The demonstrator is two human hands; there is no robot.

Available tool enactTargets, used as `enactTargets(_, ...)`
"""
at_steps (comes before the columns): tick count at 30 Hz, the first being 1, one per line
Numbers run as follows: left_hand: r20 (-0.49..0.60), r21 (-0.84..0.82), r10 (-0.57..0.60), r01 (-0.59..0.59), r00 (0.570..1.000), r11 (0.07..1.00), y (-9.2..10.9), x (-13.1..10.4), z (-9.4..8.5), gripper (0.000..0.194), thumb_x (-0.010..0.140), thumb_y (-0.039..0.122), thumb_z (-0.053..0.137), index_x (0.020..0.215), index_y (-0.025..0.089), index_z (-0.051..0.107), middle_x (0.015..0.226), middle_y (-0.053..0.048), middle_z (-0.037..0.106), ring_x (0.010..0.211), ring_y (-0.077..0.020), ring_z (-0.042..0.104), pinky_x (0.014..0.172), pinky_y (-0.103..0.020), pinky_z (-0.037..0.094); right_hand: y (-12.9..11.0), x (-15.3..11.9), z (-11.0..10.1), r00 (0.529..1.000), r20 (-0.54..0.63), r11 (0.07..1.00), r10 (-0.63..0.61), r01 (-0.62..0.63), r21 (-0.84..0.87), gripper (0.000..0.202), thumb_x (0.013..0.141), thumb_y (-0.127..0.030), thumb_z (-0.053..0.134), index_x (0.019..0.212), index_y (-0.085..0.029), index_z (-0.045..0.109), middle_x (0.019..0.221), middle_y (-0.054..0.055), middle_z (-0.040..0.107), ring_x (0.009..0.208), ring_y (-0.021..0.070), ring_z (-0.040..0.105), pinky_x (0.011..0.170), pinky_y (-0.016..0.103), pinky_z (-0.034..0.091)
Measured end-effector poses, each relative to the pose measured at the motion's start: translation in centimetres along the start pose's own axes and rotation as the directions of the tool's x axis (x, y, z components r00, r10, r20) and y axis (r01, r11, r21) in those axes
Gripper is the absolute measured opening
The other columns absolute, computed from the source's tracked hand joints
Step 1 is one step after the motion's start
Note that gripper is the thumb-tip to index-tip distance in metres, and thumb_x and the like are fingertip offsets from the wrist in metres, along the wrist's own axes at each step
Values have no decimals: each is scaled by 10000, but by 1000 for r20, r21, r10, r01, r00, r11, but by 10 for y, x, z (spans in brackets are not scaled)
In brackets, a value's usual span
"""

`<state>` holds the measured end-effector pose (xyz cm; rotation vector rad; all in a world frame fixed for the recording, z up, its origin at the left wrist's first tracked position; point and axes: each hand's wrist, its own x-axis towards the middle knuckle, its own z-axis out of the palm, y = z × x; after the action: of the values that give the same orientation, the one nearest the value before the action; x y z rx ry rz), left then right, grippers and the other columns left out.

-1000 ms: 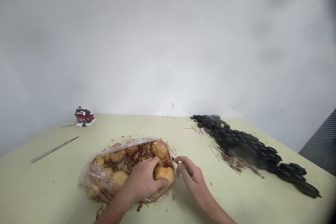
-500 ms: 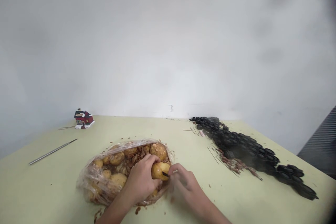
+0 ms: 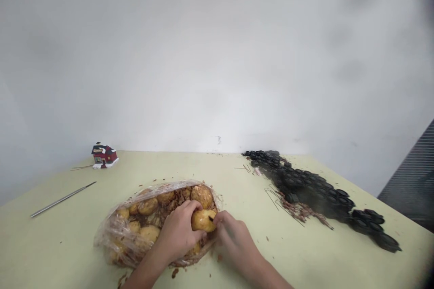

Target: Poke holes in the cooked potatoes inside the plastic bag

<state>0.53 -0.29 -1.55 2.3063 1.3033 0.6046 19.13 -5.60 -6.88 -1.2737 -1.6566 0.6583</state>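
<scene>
At the far left of the pale yellow-green tabletop [image 3: 68,244], a thin grey metal rod [image 3: 63,198] lies at a slant, and behind it, near the white wall, stands a small red-and-white toy house [image 3: 103,155]. Toward the centre, a crumpled clear plastic bag [image 3: 115,239] lies open on its side, filled with round golden-brown tubers [image 3: 148,206] and loose reddish-brown scraps [image 3: 169,205]. The person's left hand [image 3: 178,233] reaches into the mouth of the bag, fingers curled around one golden-brown tuber [image 3: 202,220], which is lifted slightly above the others at the bag's right edge. Just beside it, the right hand [image 3: 235,239] is closed around a small dark slender tool [image 3: 210,219], whose tip touches the right side of the held tuber; what kind of tool it is cannot be told. Brown flakes [image 3: 174,272] dot the tabletop below the bag and around both wrists. Farther right, thin bent metal wires [image 3: 273,196] lie on the surface next to a long sprawling heap of small black round plastic caps [image 3: 315,189], which stretches from the wall toward the tabletop's right edge, with more reddish-brown debris [image 3: 301,211] along its near side.
</scene>
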Motion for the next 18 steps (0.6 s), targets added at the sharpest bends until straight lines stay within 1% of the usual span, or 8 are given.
enactTargets(2,3,1,6,-6,1000,1000,1,0,-1,372,620,211,720,965,237,583,1006,2,621,913,-198,583,802,-280,388,-1,1,-4,998,-57,999,40,-39,14,165,926,-215,390,884,-209,550,576,-50,546,529,129,500,545,219,358)
enactTargets(3,6,0,7,-7,1000,1000,1,0,-1,369,622,209,716,965,236,582,1008,2,619,913,-197,584,804,-280,388,-3,2,-6,997,-56,997,50,-47,55,166,927,-220,391,884,-208,552,577,-49,546,539,130,506,549,218,362)
enactTargets(7,14,-4,-4,4,1000,1000,2,1,-1,376,626,213,713,975,241,577,1017,6,617,910,-195,587,803,-279,388,-9,1,-7,998,59,973,6,-20,230,185,972,-325,398,961,-208,541,606,-46,574,573,133,527,586,225,392)
enactTargets(9,18,0,-6,6,1000,1000,2,1,-1,383,625,214,714,980,242,575,1018,6,619,916,-198,586,801,-279,388,-8,1,-3,994,107,971,-15,-12,239,179,976,-334,402,987,-210,532,612,-48,584,563,131,529,596,231,399)
enactTargets(10,19,4,-6,6,1000,1000,2,1,-1,383,626,215,712,983,242,574,1018,5,620,918,-199,586,798,-278,388,-7,1,-1,995,102,977,-12,-10,215,168,970,-319,406,975,-209,533,608,-49,582,556,130,524,591,231,395)
enactTargets(14,26,31,-13,12,1000,999,2,0,-2,369,636,229,706,980,238,571,1023,-2,618,915,-200,584,782,-275,393,-4,1,-2,999,-18,992,42,-40,121,162,946,-296,411,908,-203,538,583,-50,545,533,125,475,542,225,355)
enactTargets(16,31,34,-9,8,999,999,2,0,-2,369,641,227,700,986,235,569,1034,-8,617,921,-203,585,793,-278,397,-5,1,-4,999,0,984,40,-40,176,175,955,-326,412,932,-201,532,586,-50,549,542,125,480,547,224,363)
enactTargets(18,32,26,-4,3,999,1000,3,-1,-3,368,644,220,697,988,234,568,1037,-14,620,929,-208,587,806,-281,400,-5,1,-3,998,58,969,12,-26,247,200,971,-366,412,973,-201,525,599,-48,570,559,127,505,578,230,390)
